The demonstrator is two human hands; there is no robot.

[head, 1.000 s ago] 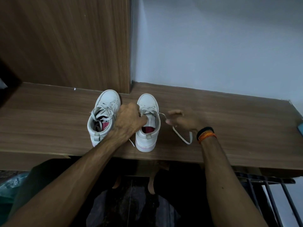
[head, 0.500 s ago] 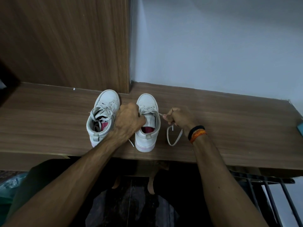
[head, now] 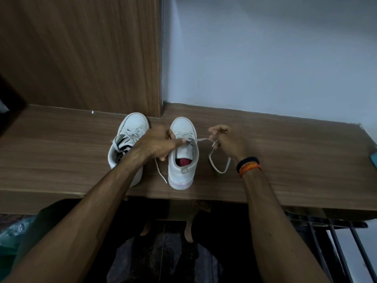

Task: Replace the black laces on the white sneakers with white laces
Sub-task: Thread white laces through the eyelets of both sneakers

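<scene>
**Both hands at the right sneaker, a white lace drawn out to its side**

Nearest us, our two bare forearms reach over the front edge of the wooden shelf (head: 285,160); the right wrist carries a black and orange wristband (head: 248,165); below the shelf edge we see dark floor and our feet, and a dark metal rack (head: 334,240) to the right of them.

We take the right sneaker (head: 183,160) as our landmark; it stands upright near the front of the shelf, heel toward us, a pink insole showing in its opening. Our left hand (head: 158,145) comes in from the left of it and grips its collar, thumb lying across the tongue, fingers curled down its left side; a loose lace end (head: 160,171) trails on the shelf just left of the shoe, below that hand. Our right hand (head: 229,140) sits just right of the shoe, fingers curled and pinching the white lace (head: 219,166), which runs taut from the shoe's upper eyelets to the fingers, then drops in a loop on the shelf beside the wrist.

Left of the landmark, just beside it, stands the left sneaker (head: 130,139), already laced in white, partly covered by our left forearm.

Behind both shoes rises a wooden panel (head: 81,54); right of it, a pale wall (head: 265,54); at the far right shelf edge lies a blue object (head: 373,159), cut off by the frame.
</scene>
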